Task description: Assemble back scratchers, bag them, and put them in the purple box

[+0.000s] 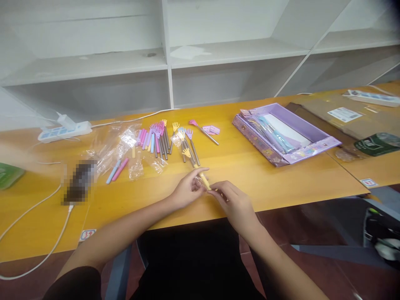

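Near the table's front edge I hold a yellow back scratcher (205, 181), its small hand-shaped head pointing away from me. My left hand (186, 189) is curled around its middle, with some clear plastic at the palm. The fingertips of my right hand (235, 204) pinch the near end of its yellow handle. Beyond my hands lie several back scratchers with metal rods and purple, pink or yellow heads (158, 132). A pink-headed back scratcher (204, 132) lies apart, by small pink cards (211, 130). Loose blue and pink handles (117, 171) rest to the left.
Crumpled clear bags (109, 143) spread left of the pile. A purple display box (283, 133) holding packed items stands at right, beside flattened cardboard (337, 112). A power strip (65, 131) and a cabled, blurred-out device (78, 183) lie at left. White shelves (168, 62) rise behind.
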{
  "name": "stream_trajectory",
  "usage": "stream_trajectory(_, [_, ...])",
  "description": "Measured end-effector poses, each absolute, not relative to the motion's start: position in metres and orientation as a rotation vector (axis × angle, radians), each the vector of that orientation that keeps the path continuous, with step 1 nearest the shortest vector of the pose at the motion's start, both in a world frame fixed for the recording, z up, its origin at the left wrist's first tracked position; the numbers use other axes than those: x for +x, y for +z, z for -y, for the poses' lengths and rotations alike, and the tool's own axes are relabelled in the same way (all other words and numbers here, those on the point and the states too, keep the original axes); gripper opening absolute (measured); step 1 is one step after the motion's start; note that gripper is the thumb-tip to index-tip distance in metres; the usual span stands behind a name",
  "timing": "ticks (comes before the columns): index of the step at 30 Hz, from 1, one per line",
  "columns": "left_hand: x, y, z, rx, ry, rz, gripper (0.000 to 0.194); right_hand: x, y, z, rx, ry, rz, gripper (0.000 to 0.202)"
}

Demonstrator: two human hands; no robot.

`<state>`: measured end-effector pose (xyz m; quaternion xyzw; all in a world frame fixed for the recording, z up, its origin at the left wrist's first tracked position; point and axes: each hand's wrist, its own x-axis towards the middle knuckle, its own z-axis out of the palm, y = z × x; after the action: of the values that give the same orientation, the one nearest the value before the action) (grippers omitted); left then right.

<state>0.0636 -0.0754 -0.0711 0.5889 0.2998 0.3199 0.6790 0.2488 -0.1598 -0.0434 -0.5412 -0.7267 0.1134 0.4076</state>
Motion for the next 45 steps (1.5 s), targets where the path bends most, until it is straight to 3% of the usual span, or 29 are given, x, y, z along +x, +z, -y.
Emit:
stream_trajectory(10, [0.064,-0.07,0.082,1.461,0.795,-0.652,0.058,0.239,-0.024,0.149,-1.517,0.107,1.891,0.018])
stream_trajectory(21, [0.066,-0.071,0.082,1.447,0.775,-0.685,0.062,0.252,-0.013,0.134,-1.476,0.51,1.918,0.011])
stream_trajectory(34, [0.067,-0.073,0.082,1.463,0.749,-0.673,0.065,0.252,-0.034,0.124,-1.383,0.342,1.924,0.013])
stream_trajectory(38, [0.067,-0.072,0.08,1.439,0.744,-0.653,0.068,0.256,-0.028,0.124,-1.345,0.451,2.016,0.012])
stream_trajectory(42, [0.065,-0.073,0.078,1.41,0.713,-0.636,0.075,0.266,-0.018,0.128,-1.294,0.618,2.171,0.025])
stream_trajectory(45, [0.064,-0.075,0.077,1.375,0.693,-0.64,0.076,0.276,-0.014,0.129,-1.242,0.654,2.229,0.019])
